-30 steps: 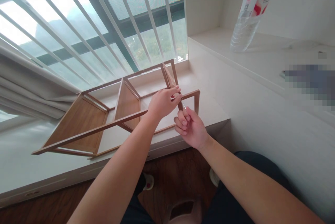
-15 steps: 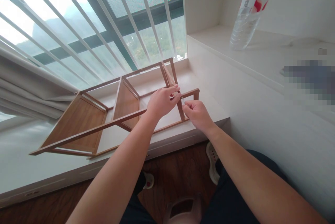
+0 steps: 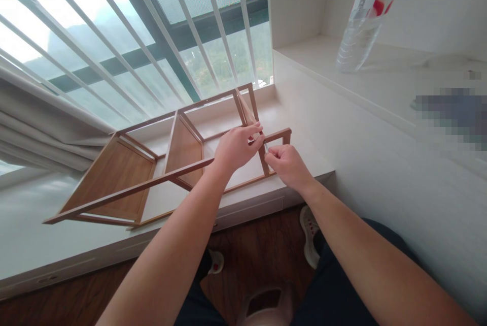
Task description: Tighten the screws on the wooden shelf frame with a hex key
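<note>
A brown wooden shelf rack (image 3: 117,178) lies on its side along the white window ledge. My left hand (image 3: 236,147) is closed on the rack near its right end, thumb and fingers around the end panel (image 3: 245,106). Just to the right, my right hand (image 3: 286,162) pinches a thin silvery metal tool (image 3: 266,148) between thumb and forefinger. The tool's tip points at the rack's crosspiece, close to my left fingertips. Most of the tool is hidden in my right hand, so its exact kind cannot be made out.
A clear plastic bottle (image 3: 359,31) stands on the white counter (image 3: 395,57) at right, with a blurred dark item (image 3: 452,110) nearby. White bars (image 3: 205,16) cross the window behind the rack. A grey curtain (image 3: 41,128) hangs at left. A pale stool (image 3: 266,311) is below, on the dark wood floor.
My hands keep nearly the same place on the rack. The tool in my right fingers shows at a slightly different angle, and the view has shifted slightly.
</note>
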